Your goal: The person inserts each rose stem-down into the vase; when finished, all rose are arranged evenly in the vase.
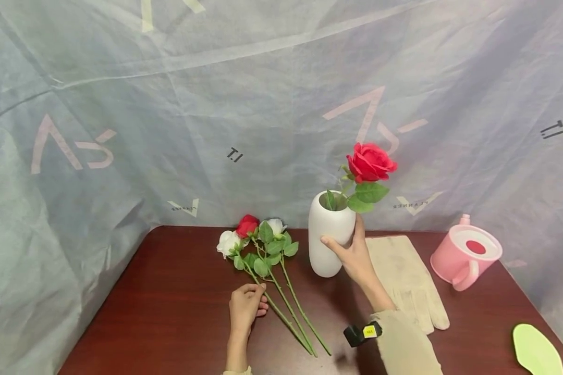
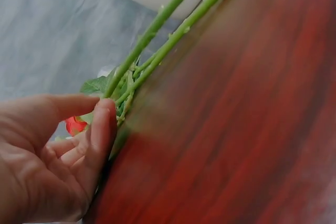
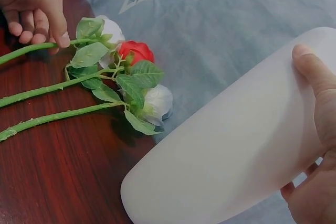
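Note:
My left hand [image 1: 247,304] pinches the stem of the leftmost white rose [image 1: 228,244] between thumb and finger; the left wrist view shows the pinched green stem [image 2: 152,30] up close. Beside it on the table lie a red rose [image 1: 247,225] and a second white rose [image 1: 276,226], their stems side by side. My right hand [image 1: 355,259] grips a white vase [image 1: 323,239] round its right side, thumb across the front. One red rose [image 1: 370,162] stands in the vase and leans right over the rim. Whether the vase's base touches the table, I cannot tell.
Pale work gloves [image 1: 403,276] lie right of the vase, partly behind the right forearm. A pink watering can [image 1: 464,255] stands at the right, and a light green object [image 1: 537,349] lies at the near right corner. Grey sheeting [image 1: 262,104] hangs behind the dark red table [image 1: 169,302].

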Available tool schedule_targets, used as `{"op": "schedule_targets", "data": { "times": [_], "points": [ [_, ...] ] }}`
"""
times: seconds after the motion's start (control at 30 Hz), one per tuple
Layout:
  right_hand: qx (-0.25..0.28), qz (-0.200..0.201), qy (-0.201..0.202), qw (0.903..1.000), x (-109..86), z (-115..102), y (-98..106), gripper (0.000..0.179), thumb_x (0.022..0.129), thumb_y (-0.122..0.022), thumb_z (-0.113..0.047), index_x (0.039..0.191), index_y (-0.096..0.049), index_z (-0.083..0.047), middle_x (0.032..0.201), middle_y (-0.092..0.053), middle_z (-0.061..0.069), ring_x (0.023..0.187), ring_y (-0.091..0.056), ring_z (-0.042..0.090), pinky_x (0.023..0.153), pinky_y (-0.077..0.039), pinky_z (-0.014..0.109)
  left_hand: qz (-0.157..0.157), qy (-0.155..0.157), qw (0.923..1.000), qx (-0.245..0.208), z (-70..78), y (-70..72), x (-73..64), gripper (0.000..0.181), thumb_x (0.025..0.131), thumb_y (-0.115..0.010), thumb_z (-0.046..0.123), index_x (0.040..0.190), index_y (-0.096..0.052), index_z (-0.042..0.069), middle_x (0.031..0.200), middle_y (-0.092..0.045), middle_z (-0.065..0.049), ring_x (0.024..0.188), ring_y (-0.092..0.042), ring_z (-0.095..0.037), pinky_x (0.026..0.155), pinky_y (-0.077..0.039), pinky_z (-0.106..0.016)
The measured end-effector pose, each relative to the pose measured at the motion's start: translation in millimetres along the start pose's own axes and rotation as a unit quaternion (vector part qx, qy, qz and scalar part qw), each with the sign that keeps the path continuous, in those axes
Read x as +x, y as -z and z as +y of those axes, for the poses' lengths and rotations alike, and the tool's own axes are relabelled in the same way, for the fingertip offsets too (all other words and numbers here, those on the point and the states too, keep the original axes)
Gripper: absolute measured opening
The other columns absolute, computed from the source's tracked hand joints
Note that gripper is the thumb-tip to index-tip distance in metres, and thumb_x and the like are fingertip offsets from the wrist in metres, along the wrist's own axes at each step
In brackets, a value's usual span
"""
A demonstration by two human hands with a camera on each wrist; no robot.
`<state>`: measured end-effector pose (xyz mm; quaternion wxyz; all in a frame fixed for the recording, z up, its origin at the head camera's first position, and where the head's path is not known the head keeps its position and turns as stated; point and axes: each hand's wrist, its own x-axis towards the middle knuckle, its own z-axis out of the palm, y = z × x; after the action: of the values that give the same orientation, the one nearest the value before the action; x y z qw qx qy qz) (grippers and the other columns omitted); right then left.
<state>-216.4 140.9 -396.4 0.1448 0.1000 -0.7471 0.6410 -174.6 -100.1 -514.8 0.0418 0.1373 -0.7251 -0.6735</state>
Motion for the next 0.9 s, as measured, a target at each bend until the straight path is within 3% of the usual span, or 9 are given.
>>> {"op": "schedule_targets", "data": {
  "times": [0.27,0.53,0.73,0.9],
  "points": [
    [0.002,0.001,0.009,1.0,2.3,-0.4,1.4,0.088,0.081,-0.072,-0.008,0.146,-0.013,-0.009,0.136,-0.031,0.015,0.118,-0.039,0.027,0.097,-0.032,0.046,-0.03,0.053,0.9955,-0.073,6.0,9.1,3.1,0.023,0.09,-0.059,0.015,0.099,-0.056,-0.006,0.07,-0.055,-0.005,0.055,-0.055,-0.012,0.049,-0.052,-0.024],
    [0.008,-0.003,0.005,0.9999,3.1,0.2,1.4,0.089,0.081,-0.072,-0.008,0.147,-0.011,-0.01,0.136,-0.03,0.015,0.118,-0.039,0.027,0.096,-0.033,0.047,-0.066,0.079,0.9853,-0.137,9.2,22.7,2.9,0.032,0.093,-0.057,0.019,0.111,-0.055,-0.007,0.077,-0.057,-0.005,0.062,-0.054,-0.011,0.056,-0.051,-0.024],
    [0.013,-0.003,0.002,0.9999,2.7,-0.5,0.7,0.087,0.082,-0.071,-0.007,0.146,-0.012,-0.01,0.135,-0.032,0.015,0.117,-0.04,0.027,0.096,-0.034,0.046,-0.094,0.087,0.9734,-0.19,6.0,31.3,4.9,0.023,0.091,-0.06,0.017,0.102,-0.061,-0.002,0.076,-0.059,-0.004,0.065,-0.054,-0.011,0.059,-0.05,-0.022],
    [0.007,-0.004,0.0,1.0,0.1,-1.8,0.0,0.089,0.082,-0.071,-0.009,0.147,-0.011,-0.01,0.137,-0.029,0.015,0.119,-0.038,0.027,0.098,-0.031,0.046,-0.101,0.077,0.9642,-0.233,3.6,40.1,3.2,0.014,0.092,-0.059,0.019,0.094,-0.064,0.006,0.076,-0.06,-0.002,0.067,-0.055,-0.011,0.062,-0.048,-0.022]
  ]
}}
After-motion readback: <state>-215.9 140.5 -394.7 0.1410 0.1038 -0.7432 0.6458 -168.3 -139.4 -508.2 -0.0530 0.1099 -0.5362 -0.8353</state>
